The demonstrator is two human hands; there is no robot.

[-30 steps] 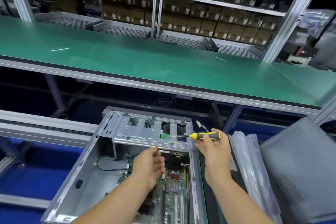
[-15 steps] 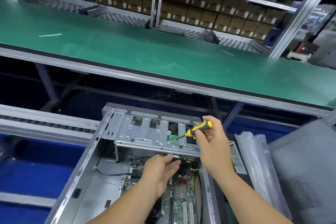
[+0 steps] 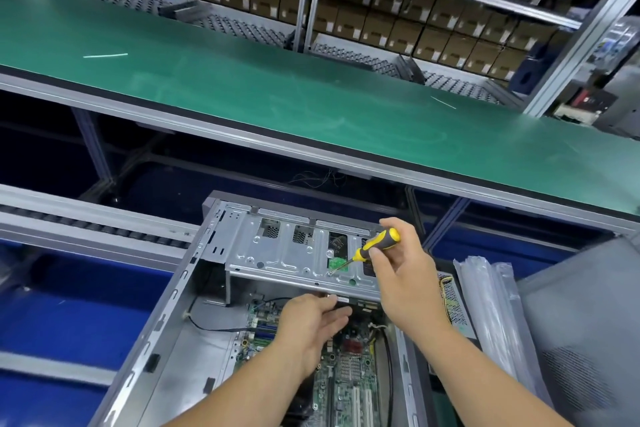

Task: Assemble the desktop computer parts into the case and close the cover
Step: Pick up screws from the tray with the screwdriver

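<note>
Stretching across the far side is a green workbench (image 3: 277, 94), and below it the open computer case (image 3: 166, 340) is lying with its motherboard (image 3: 346, 388) exposed. A drive cage (image 3: 277, 253) is spanning the case's far end. The left hand (image 3: 311, 326) is reaching under the cage, fingers loosely extended; what they touch is unclear. The right hand (image 3: 405, 281) is pinching a yellow-and-black screwdriver (image 3: 375, 248), tip resting on the cage.

R hand (image 3: 403, 274) holds screwdriver (image 3: 375, 248), tip on drive cage (image 3: 277, 253); L hand (image 3: 311, 322) under cage edge.
</note>
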